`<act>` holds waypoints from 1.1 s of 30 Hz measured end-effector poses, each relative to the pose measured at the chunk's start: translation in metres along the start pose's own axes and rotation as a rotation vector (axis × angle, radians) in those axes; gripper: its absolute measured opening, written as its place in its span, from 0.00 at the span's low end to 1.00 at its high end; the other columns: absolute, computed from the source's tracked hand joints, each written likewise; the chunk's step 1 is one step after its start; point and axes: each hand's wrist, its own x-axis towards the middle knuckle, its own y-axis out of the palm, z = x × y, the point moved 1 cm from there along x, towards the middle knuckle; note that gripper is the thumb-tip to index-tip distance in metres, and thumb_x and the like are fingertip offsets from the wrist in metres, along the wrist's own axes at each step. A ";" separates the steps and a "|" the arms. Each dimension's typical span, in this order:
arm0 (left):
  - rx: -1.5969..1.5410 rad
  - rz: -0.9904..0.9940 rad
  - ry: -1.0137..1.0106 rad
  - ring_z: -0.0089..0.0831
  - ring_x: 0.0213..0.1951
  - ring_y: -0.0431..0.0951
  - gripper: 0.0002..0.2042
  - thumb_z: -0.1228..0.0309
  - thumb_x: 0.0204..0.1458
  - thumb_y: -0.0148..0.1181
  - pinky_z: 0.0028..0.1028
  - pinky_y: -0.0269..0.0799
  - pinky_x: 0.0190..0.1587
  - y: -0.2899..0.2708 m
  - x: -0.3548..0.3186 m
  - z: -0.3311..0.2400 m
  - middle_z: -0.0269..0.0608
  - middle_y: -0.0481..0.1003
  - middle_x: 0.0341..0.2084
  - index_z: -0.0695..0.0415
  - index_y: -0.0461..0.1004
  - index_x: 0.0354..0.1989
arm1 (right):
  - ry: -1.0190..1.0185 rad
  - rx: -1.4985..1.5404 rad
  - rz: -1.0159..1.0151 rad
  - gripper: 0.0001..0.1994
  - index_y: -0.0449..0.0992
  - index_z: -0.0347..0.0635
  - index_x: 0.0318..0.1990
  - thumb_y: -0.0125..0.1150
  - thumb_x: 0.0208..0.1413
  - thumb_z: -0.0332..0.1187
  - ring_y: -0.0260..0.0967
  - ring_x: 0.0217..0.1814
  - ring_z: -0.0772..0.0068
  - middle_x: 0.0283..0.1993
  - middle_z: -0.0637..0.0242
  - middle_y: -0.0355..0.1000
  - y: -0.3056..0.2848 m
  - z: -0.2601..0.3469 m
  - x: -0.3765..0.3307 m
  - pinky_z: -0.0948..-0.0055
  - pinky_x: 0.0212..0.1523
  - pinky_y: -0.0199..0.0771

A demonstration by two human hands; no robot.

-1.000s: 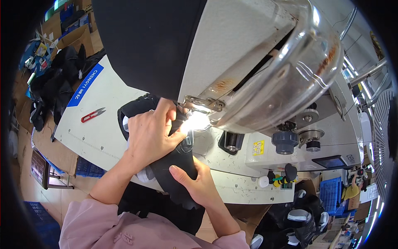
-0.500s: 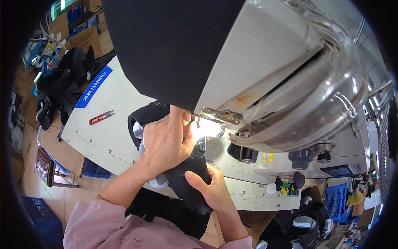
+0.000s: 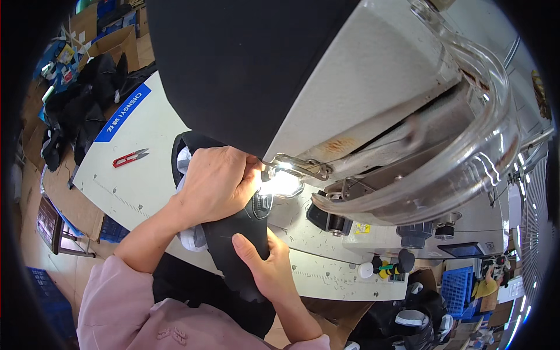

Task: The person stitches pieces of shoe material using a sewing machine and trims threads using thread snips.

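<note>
A long black fabric piece lies under the head of a sewing machine, beside its bright lamp. A small stitched patch shows on it near the light. My left hand is closed on the fabric close to the needle area, its fingers bent and partly hidden. Nearer to me, my right hand grips the piece's right edge, thumb on top and fingers underneath. White padding peeks out below my left wrist. The needle itself is lost in the glare.
Red-handled thread snips lie on the white table to the left. A curved clear guard stands out from the machine head. Small thread spools sit at the right, above a pile of black and white pieces.
The whole view has shifted, so the table and both hands appear farther left. My left hand's raised finger has come down, and its fingers are now curled lower. My right hand keeps its grip.
</note>
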 end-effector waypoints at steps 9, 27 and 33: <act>-0.044 0.138 -0.079 0.46 0.25 0.73 0.07 0.78 0.44 0.55 0.38 0.66 0.33 -0.008 0.011 0.014 0.48 0.72 0.21 0.63 0.70 0.33 | -0.013 0.066 -0.078 0.19 0.74 0.30 0.42 0.63 0.57 0.41 0.70 0.33 0.80 0.36 0.64 0.75 0.010 -0.002 0.008 0.80 0.33 0.72; -0.122 -0.060 0.142 0.39 0.20 0.71 0.09 0.76 0.35 0.59 0.32 0.66 0.25 0.014 0.016 0.052 0.41 0.70 0.17 0.56 0.75 0.28 | -0.089 -0.046 -0.130 0.17 0.72 0.34 0.43 0.57 0.61 0.42 0.67 0.27 0.84 0.31 0.69 0.71 0.001 -0.030 0.022 0.83 0.25 0.68; -0.312 0.064 0.074 0.32 0.19 0.71 0.04 0.74 0.38 0.62 0.29 0.66 0.25 -0.016 0.013 0.036 0.37 0.71 0.17 0.57 0.74 0.22 | 0.100 0.336 -0.088 0.25 0.69 0.37 0.50 0.48 0.62 0.53 0.72 0.31 0.79 0.35 0.66 0.73 -0.030 -0.071 0.042 0.81 0.28 0.74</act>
